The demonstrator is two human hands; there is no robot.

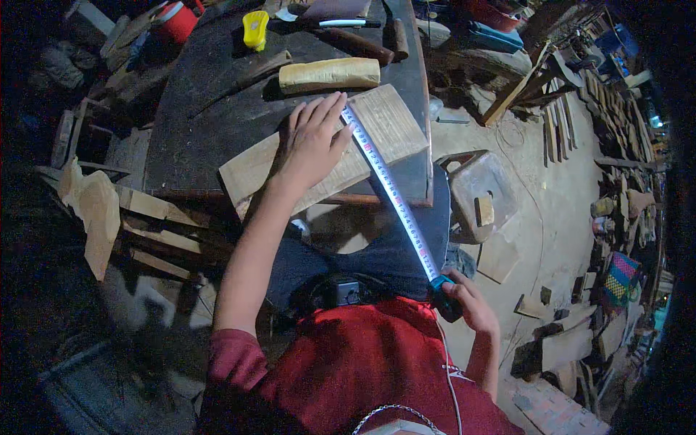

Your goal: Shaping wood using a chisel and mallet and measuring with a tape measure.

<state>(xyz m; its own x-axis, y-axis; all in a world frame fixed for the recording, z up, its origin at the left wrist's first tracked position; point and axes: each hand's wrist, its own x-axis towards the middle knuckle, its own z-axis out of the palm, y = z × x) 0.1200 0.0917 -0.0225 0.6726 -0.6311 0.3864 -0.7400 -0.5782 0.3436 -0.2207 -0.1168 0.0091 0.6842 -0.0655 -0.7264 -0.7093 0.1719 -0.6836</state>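
A flat wooden board [391, 125] lies at a slant across the front of a dark tabletop [210, 90]. My left hand [310, 145] rests flat on it, fingers stretched out, the thumb beside the tape's far end. From there the white tape blade [395, 197] runs out straight over the board and past the table edge toward my right side. At its near end is the teal and black tape measure [441, 296], and my right hand [470, 303] is closed around the case, off the table above my lap.
Behind the board lie a rounded wood block [330, 75], a yellow tool [255, 30], a white and dark pen-like stick [349, 24] and a dark wooden handle [355, 49]. Right of the table stands a stool [482, 185] with a small block on it. Wood scraps [94, 206] are stacked left.
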